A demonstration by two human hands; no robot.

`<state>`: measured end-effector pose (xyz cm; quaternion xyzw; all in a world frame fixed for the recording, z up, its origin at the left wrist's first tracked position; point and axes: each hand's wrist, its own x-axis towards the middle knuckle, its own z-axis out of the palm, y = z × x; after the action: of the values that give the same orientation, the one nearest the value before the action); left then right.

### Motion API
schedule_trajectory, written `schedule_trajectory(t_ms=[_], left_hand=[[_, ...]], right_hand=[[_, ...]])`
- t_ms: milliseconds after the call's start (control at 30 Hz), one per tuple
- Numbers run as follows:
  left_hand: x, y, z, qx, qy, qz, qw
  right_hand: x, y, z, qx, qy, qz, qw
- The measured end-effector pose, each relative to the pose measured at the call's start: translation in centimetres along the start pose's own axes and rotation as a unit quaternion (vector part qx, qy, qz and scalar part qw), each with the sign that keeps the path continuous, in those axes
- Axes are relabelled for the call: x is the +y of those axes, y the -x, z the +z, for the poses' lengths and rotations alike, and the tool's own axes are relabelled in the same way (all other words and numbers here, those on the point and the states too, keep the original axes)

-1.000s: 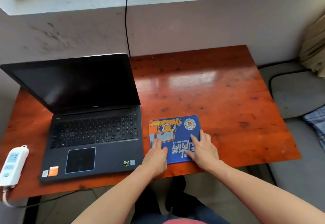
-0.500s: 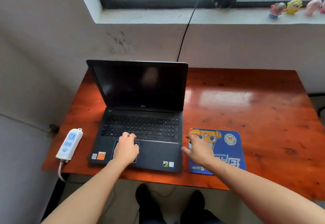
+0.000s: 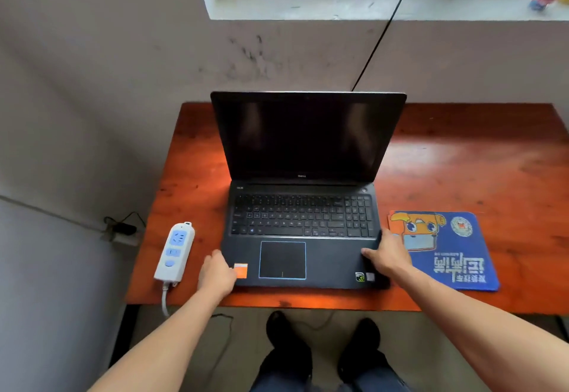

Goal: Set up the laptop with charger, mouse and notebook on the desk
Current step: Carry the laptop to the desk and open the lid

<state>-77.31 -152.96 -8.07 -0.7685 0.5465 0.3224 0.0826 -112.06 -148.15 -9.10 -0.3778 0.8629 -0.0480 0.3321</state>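
Laptop (image 3: 303, 206) open, screen dark, sits mid-counter (image 3: 462, 160). Left hand (image 3: 217, 274) clasps its front-left corner, right hand (image 3: 386, 256) its front-right edge; both closed on the base. Mouse pad (image 3: 446, 250) just right of it, power strip (image 3: 174, 251) just left. Likely squaring the laptop: slide with even pressure from both sides, keep the base flat, stop clear of the pad. No charger, mouse or notebook visible.

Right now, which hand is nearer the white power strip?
Left. The left hand grips the laptop's corner just beside the power strip; the right hand is across the laptop.
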Motion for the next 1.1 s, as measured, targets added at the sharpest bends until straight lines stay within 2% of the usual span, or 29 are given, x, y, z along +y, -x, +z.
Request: schedule_trajectory(t_ms=[267,367,433,500,567,633,667,733,800,867,1100], left_hand=[[-1.0,-1.0,-0.7,-0.041,-0.021,0.034,0.998],[-1.2,-0.9,-0.8,-0.042,-0.043,0.051,0.997],[-1.3,-0.7,-0.9,-0.013,-0.081,0.088,0.993],[-1.1,-0.7,-1.0,0.044,-0.112,0.144,0.982],[-0.2,-0.6,-0.9,0.075,-0.136,0.185,0.970],[1.0,-0.4,-0.5,0.054,-0.168,0.206,0.962],[1.5,-0.2,-0.2,0.034,-0.184,0.210,0.960],[2.0,-0.2,0.3,0.005,-0.215,0.211,0.953],[2.1,-0.3,0.6,0.001,-0.236,0.212,0.948],[1.9,-0.5,0.6,0.001,-0.243,0.214,0.946],[1.9,-0.7,0.9,0.001,-0.240,0.219,0.946]], right_hand=[[-0.5,0.7,-0.1,0.004,0.008,-0.005,1.000],[-1.4,1.2,-0.6,-0.002,0.089,-0.004,0.996],[-3.7,1.7,-1.2,0.030,0.162,-0.066,0.984],[-7.7,2.3,-2.4,0.110,0.186,-0.197,0.956],[-12.8,2.9,-4.1,0.209,0.156,-0.338,0.905],[-18.0,2.9,-6.0,0.301,0.135,-0.429,0.841],[-20.4,2.7,-6.9,0.328,0.146,-0.444,0.821],[-24.3,2.0,-8.6,0.333,0.188,-0.425,0.820],[-26.4,0.7,-9.6,0.283,0.226,-0.368,0.856],[-26.7,-0.2,-9.5,0.251,0.243,-0.334,0.875],[-23.1,1.8,-6.7,0.375,0.192,-0.384,0.822]])
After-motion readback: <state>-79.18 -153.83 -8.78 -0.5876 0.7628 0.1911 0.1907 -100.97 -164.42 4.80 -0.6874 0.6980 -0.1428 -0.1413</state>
